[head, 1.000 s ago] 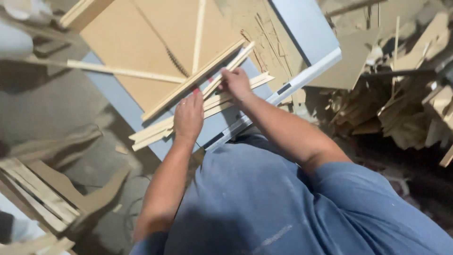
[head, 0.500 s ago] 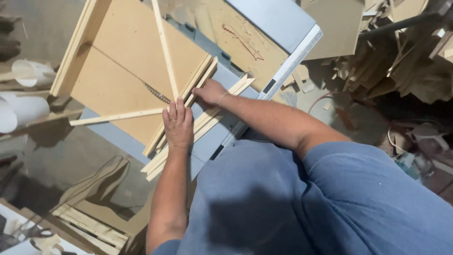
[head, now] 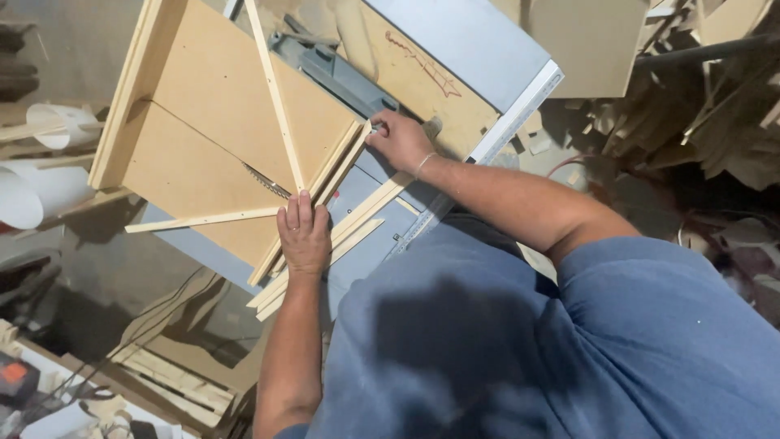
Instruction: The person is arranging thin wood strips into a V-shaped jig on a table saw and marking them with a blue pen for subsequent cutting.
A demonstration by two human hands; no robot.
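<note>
scrap wood heap (head: 699, 106) piled far right, all offcuts | white pipes (head: 36, 175) lying at the left edge, one open end facing out | slatted frames (head: 183, 382) on the floor bottom left, cables (head: 162, 313) running over them | orange-and-black tool (head: 16, 378) in the bottom-left corner, partly cut off

I am looking down into a woodworking shop; a table saw (head: 455, 49) carries a wooden sled (head: 211, 138) with the blade (head: 264, 180) showing through it. Offcuts (head: 707, 106) lie heaped at the far right; thin wooden strips (head: 175, 382) lie near left.
</note>
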